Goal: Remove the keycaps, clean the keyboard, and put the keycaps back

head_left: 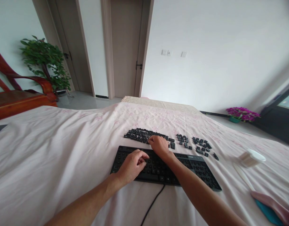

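Keyboard [155,171] with loose keycaps [139,136] grouped behind it.
The unit lay flat on the cloth [88,141]; the keycaps were set out in rough rows, apparently to preserve key order. It sat beneath the left hand [135,164], fingers curled toward the thumb. The right hand [159,146] extended beyond it, to the keycaps. Whether either grip pinched a keycap was indeterminable.

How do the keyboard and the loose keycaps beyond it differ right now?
The keyboard is one wide, flat piece; the loose keycaps are many small, separate pieces. The keyboard lies nearer, with the left hand over it; the keycaps lie farther off, with the right hand at their near edge. The keyboard has a cable; the keycaps have none. Both are dark and rest on the pale cloth.
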{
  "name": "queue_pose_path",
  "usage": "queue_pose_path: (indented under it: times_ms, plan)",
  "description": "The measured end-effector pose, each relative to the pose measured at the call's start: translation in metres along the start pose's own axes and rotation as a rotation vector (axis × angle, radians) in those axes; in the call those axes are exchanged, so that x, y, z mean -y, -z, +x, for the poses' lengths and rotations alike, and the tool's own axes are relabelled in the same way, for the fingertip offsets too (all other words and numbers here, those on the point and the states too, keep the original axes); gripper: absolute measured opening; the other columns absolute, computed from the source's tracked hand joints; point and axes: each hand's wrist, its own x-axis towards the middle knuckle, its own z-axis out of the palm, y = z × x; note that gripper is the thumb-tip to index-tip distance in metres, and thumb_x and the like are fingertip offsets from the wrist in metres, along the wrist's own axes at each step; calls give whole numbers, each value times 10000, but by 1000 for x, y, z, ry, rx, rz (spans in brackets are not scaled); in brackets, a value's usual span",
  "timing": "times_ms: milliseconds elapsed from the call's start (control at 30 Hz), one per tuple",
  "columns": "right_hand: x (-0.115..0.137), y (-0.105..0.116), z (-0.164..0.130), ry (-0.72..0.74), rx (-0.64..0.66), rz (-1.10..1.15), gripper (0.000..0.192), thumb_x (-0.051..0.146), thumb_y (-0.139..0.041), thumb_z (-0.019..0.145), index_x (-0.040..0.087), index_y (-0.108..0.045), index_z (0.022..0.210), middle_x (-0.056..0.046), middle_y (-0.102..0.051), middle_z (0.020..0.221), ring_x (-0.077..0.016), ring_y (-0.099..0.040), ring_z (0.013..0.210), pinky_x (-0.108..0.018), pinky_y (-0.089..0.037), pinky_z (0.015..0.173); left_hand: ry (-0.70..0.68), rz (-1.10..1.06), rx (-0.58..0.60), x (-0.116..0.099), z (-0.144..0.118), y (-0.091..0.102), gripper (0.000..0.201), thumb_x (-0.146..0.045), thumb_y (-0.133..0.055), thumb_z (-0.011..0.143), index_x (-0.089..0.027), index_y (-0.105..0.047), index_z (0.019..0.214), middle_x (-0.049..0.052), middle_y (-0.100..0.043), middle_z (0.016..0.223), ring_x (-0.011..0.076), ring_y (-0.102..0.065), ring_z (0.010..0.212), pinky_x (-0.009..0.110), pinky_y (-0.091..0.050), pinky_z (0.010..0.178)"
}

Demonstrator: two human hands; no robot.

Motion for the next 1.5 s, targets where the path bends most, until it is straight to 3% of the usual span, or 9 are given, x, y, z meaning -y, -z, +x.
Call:
queue_pose_path:
  times_ms: [267, 400, 600, 700, 800, 1000, 1200, 1400, 1500]
  plan:
    - [0, 1, -5, 42, -17, 39, 249, 333, -497, 908, 253, -720, 983, -60, -735, 962, -204, -659, 926, -267, -409, 735, -16, 2, -5, 4, 2, -1, 236, -69, -531, 753, -184, -673, 902, 32, -639, 920, 124, -617, 759, 242, -503, 708]
    - [0, 9, -9, 18, -82, 106, 392, 398, -378, 975, 194, -701, 888, -86, -725, 887, -197, -660, 867, -262, -409, 730, -27, 26, 5, 2, 1, 0, 228, -60, -534, 750, -182, -680, 876, 30, -641, 907, 126, -617, 765, 240, -494, 712]
    - [-5, 40, -35, 288, -178, 418, 531, 391, -213, 1023, 189, -682, 882, -67, -704, 907, -167, -615, 902, -277, -405, 858, -32, 53, 15, 1, 0, -1, 230, -71, -537, 758, -186, -680, 897, 29, -636, 905, 132, -609, 770, 251, -484, 719]
    - [-9, 50, -55, 304, -210, 508, 526, 430, -223, 1016, 217, -689, 900, -35, -682, 828, -159, -602, 847, -283, -415, 837, -24, 83, 17, 1, -1, -2, 226, -79, -539, 759, -196, -676, 894, 23, -627, 895, 134, -603, 768, 256, -480, 718]
    - [-13, 45, -74, 291, -182, 707, 505, 479, -263, 999, 210, -685, 926, -23, -643, 752, -148, -595, 757, -253, -450, 718, -34, 119, 28, 2, -3, -4, 255, -56, -534, 736, -209, -667, 891, 12, -618, 890, 133, -597, 769, 255, -473, 724]
    - [-16, 26, -95, 282, 6, 966, 518, 562, -345, 953, 176, -684, 890, -11, -598, 685, -107, -514, 550, -210, -410, 491, -91, 203, 56, -2, -5, -7, 286, -54, -518, 760, -233, -664, 930, 14, -618, 939, 154, -594, 855, 271, -462, 793]
    - [-14, 20, -99, 413, 65, 956, 522, 572, -359, 948, 162, -672, 866, -28, -622, 757, -104, -531, 597, -211, -441, 538, -87, 231, 74, -5, -5, -7, 235, -53, -528, 758, -222, -645, 873, 14, -602, 915, 164, -580, 868, 269, -443, 773]
    - [-13, 17, -100, 447, 81, 923, 504, 545, -347, 965, 170, -662, 845, -28, -613, 758, -105, -536, 605, -220, -447, 562, -79, 215, 94, -4, -4, -6, 99, -146, -567, 806, -218, -634, 816, 4, -593, 880, 157, -565, 824, 252, -427, 712]
    - [-12, 18, -100, 547, 59, 847, 503, 536, -333, 972, 185, -655, 812, -40, -627, 781, -132, -582, 719, -245, -482, 672, -84, 205, 133, -6, -3, -5, 101, -222, -563, 846, -220, -659, 815, 5, -607, 903, 155, -571, 823, 250, -428, 714]
